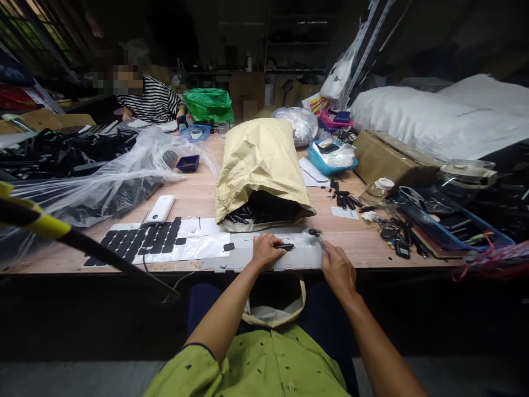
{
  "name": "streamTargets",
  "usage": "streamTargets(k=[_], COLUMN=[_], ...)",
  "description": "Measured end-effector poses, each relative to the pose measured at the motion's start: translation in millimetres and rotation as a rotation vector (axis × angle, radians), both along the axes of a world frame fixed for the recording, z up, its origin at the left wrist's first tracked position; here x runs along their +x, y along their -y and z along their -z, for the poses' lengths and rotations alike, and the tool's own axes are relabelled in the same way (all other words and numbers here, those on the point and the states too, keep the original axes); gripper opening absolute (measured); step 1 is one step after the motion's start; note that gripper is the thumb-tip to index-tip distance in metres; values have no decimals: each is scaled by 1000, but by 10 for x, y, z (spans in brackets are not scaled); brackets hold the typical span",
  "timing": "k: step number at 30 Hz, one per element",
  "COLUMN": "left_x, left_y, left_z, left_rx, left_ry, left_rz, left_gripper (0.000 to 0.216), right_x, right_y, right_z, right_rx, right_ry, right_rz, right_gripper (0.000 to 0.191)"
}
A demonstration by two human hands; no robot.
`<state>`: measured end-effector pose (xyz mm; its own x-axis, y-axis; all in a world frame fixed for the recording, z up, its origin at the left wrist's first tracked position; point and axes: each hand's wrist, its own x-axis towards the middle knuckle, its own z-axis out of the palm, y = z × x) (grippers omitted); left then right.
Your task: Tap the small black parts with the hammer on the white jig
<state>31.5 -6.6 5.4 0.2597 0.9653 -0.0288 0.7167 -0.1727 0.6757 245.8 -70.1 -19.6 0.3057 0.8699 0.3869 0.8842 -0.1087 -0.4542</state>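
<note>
My left hand (266, 251) rests near the table's front edge, its fingers closed on a slim black pen-like part (285, 246) that lies sideways over a translucent sheet (239, 258). To its right, my right hand (338, 268) grips the thin handle of a small hammer (314, 232), whose dark head is raised a little past the fingers. Just beyond both hands lies a big yellowish sack (262, 160), its mouth facing me, with black parts (246, 212) inside. A second open bag (275, 315) hangs at my lap, below the table edge.
Left of my hands is a sheet of black stickers (142, 241) with a white power bank (161, 209). Clear plastic (136, 165) covers black parts at left. At right are a jar (376, 191), a cardboard box (394, 160) and a blue tray (475, 220). A co-worker (157, 99) sits opposite.
</note>
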Motion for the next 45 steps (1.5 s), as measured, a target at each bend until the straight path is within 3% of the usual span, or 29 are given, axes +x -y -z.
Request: streamTargets(k=[3, 7, 11, 16, 20, 24, 28, 34, 39, 45], left_x=[9, -22, -217, -578, -659, -562, -471, -386, -337, -473], left_y=[-5, -29, 69, 489, 798, 883, 575, -398, -777, -766], left_z=[1, -8, 18, 184, 316, 316, 135, -254, -341, -303], left_rx=[-12, -14, 16, 172, 243, 253, 274, 232, 123, 168], left_ry=[-16, -32, -16, -25, -136, -83, 31, -135, -381, -360], left_rz=[5, 51, 270, 491, 476, 382, 143, -302, -347, -404], left_gripper=[19, 19, 21, 26, 28, 28, 14, 24, 24, 17], right_x=[186, 181, 127, 130, 126, 119, 110, 73, 54, 19], right_y=[-134, -211, -210, -209, -212, -212, -213, -234, -258, -257], right_z=[34, 90, 128, 141, 140, 150, 164, 191, 238, 238], right_rx=[-72, -23, 19, 22, 15, 28, 29, 50, 75, 42], right_ry=[163, 298, 347, 387, 425, 465, 476, 488, 517, 479], right_rz=[114, 155, 155, 150, 160, 172, 164, 179, 196, 198], right_gripper=[33, 35, 34, 33, 34, 34, 33, 33, 33, 33])
